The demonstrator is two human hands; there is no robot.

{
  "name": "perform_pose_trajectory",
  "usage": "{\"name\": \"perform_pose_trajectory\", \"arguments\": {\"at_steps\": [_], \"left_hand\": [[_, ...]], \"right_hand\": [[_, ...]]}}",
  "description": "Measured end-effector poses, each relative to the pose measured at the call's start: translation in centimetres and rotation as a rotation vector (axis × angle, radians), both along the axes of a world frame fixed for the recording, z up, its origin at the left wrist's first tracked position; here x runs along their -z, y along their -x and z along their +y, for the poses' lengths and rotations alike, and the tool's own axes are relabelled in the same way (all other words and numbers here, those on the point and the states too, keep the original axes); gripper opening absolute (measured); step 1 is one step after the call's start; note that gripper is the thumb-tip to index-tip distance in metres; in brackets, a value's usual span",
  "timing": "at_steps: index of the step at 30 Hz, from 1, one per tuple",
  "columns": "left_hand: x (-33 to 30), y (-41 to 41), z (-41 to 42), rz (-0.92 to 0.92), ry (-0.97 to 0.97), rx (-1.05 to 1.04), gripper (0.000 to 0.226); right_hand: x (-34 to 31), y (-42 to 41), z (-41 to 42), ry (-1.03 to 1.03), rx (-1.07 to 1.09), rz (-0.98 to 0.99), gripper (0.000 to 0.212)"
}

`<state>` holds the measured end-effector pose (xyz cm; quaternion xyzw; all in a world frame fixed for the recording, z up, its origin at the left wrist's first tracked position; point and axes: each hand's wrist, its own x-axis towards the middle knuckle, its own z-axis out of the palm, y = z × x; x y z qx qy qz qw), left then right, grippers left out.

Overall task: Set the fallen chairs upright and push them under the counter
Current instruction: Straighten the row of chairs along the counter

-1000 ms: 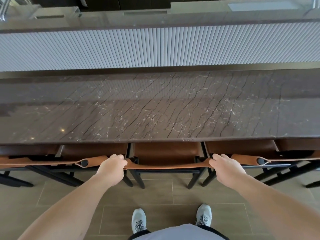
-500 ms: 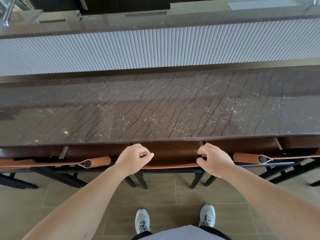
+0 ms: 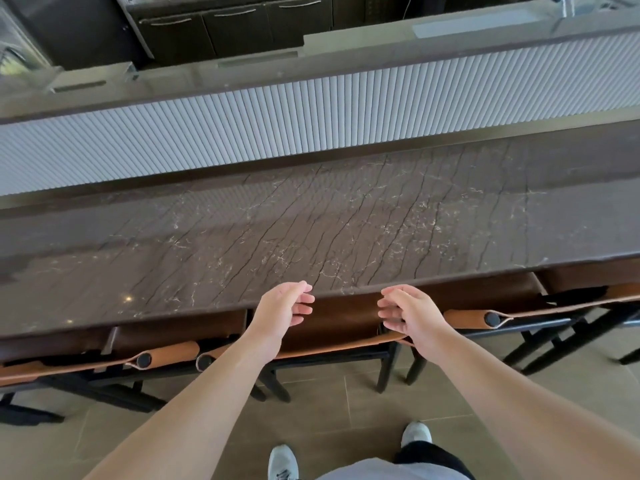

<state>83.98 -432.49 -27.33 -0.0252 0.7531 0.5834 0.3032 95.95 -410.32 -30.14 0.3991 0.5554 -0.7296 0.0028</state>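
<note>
Now your left hand (image 3: pixel 285 311) and right hand (image 3: pixel 408 313) hover above the middle chair (image 3: pixel 341 336), fingers loosely curled, gripping nothing; the chair stands upright, apparently tucked under the bench (image 3: pixel 311 233).

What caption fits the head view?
Both hands, left and right, hover open above the middle chair tucked under the counter.

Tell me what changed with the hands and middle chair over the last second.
Both hands let go of the middle chair: the left hand and right hand now hang open, holding nothing. The chair went further under the counter. The side chairs stayed tucked.
</note>
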Motion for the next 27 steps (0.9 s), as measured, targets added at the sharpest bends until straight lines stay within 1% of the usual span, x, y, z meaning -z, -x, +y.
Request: {"name": "perform_pose_trajectory", "arguments": {"at_steps": [4,8,12,16,19,27], "left_hand": [[-0.4,-1.9,3.2,-0.060,-0.020,-0.080,0.031],[-1.3,-4.3,7.3,-0.092,-0.079,-0.131,0.037],[-1.9,-6.5,10.8,-0.140,-0.171,-0.182,0.038],[-3.0,-8.1,13.1,-0.147,-0.235,-0.153,0.042],[-3.9,-8.4,13.7,-0.126,-0.240,-0.125,0.044],[-5.0,-9.6,11.9,-0.153,-0.322,-0.158,0.043]], "right_hand": [[-0.7,-0.8,2.8,0.110,0.013,0.082,0.013],[-1.2,-1.7,6.3,0.178,-0.011,0.117,0.014],[-1.6,-2.8,9.2,0.205,-0.040,0.132,0.014],[-2.6,-4.1,10.7,0.197,-0.030,0.157,0.015],[-3.3,-5.1,11.1,0.185,-0.007,0.167,0.017],[-5.2,-7.8,9.9,0.158,0.048,0.146,0.014]]}}
